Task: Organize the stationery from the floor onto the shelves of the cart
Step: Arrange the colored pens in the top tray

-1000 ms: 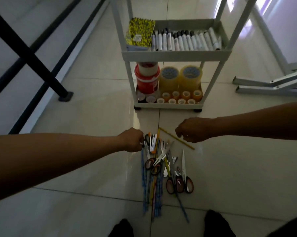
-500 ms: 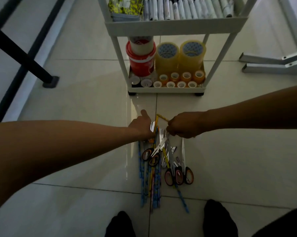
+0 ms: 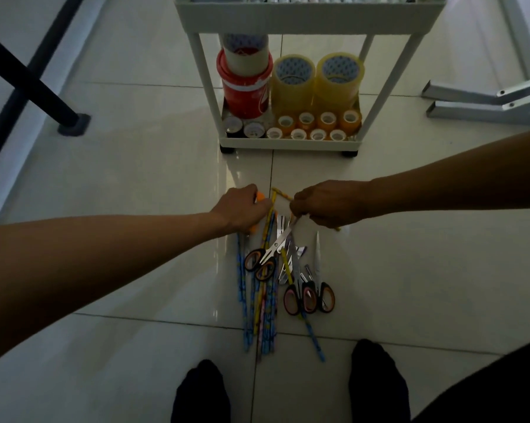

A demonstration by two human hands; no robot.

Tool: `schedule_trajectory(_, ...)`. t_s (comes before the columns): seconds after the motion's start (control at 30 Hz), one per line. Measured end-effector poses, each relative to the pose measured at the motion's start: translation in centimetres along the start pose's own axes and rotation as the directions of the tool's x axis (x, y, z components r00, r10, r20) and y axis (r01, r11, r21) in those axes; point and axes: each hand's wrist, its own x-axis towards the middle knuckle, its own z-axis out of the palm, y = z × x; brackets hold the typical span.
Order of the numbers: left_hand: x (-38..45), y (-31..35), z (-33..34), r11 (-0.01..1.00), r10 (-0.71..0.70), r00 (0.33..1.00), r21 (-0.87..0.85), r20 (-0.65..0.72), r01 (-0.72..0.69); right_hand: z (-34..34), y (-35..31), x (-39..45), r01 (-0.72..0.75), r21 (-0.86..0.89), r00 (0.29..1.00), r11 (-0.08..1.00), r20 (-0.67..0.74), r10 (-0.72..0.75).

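Both hands reach down to the far end of a pile of stationery on the tiled floor [image 3: 135, 178], just in front of the white cart [image 3: 291, 145]. The left hand [image 3: 242, 210] has its fingers curled over an orange object [image 3: 260, 197] that peeks out at its knuckles and below its palm; what that object is cannot be made out in the dim light. The right hand [image 3: 327, 204] is closed in a pinching grip on a yellow pencil [image 3: 283, 195], whose end sticks out toward the left hand and crosses the top of another yellow pencil [image 3: 269, 221] lying lengthwise in the pile.

Below the hands, a bundle of blue pencils [image 3: 268, 319] runs toward the person's dark-socked feet [image 3: 202, 392]. One pair of orange-handled scissors [image 3: 265, 259] lies diagonally across the pencils, its blades pointing up toward the right hand. Two more pairs of scissors [image 3: 309, 297] lie side by side just to the right, handles nearest the feet.

On the cart's bottom shelf stand a red tape stack [image 3: 245, 90], two large clear tape rolls [image 3: 317, 82] and a row of small tape rolls [image 3: 315, 128].
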Motion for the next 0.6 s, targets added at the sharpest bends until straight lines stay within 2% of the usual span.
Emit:
schedule_trajectory(0.07, -0.7, -0.1, -0.3, 0.999, 0.020, 0.999, -0.035, -0.039, -0.022, 0.0, -0.1, 0.1, 0.006, -0.019, 1.000, 1.000, -0.025, -0.006)
schedule_trajectory(0.2, -1.9, -0.3, -0.8, 0.998, 0.021, 1.000, -0.065, 0.018, -0.019, -0.5, -0.8, 1.3, 0.069, -0.061, 0.996, 0.996, -0.051, -0.073)
schedule_trajectory(0.3, -2.6, -0.4, -0.7, 0.997, 0.072, 0.996, 0.019, 0.052, -0.073, -1.4, -2.0, 2.8, 0.133, -0.148, 0.990, 0.980, 0.054, -0.127)
schedule_trajectory(0.4, -3.2, -0.2, -0.3, 0.987, 0.067, 0.991, 0.135, 0.114, -0.082, -2.1, -3.0, 4.1, 0.192, -0.217, 0.970, 0.957, 0.188, -0.152)
schedule_trajectory(0.6, -4.4, -0.1, 0.4, 0.960, 0.085, 0.978, 0.248, 0.192, -0.132, -1.9, -2.9, 4.5, 0.081, -0.348, 0.952, 0.934, 0.306, 0.031)
